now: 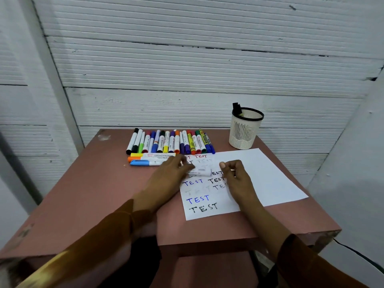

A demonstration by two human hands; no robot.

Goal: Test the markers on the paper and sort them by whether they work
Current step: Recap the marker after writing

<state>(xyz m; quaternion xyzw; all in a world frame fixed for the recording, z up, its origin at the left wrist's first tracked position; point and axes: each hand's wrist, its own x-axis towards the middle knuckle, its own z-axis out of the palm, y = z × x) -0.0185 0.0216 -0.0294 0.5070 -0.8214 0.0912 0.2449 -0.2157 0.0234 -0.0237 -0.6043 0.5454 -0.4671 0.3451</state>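
Holding a blurred white marker (199, 171) over the paper (259, 175), the left hand (170, 173) grips its barrel. The right hand (232, 171) pinches something small, likely the cap. The marker looks light, stiff and smooth, best gripped mid-barrel.

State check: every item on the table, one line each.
Left hand: holds a blurred white marker over the paper.
Right hand: fingers curled, seemingly pinching something small; can't tell what.
Paper: flat, many TEST words, some faint.
Marker row: capped, side by side at the table's back.
Three markers: capped, lying crosswise before the row.
Pen cup: upright, a black marker inside.
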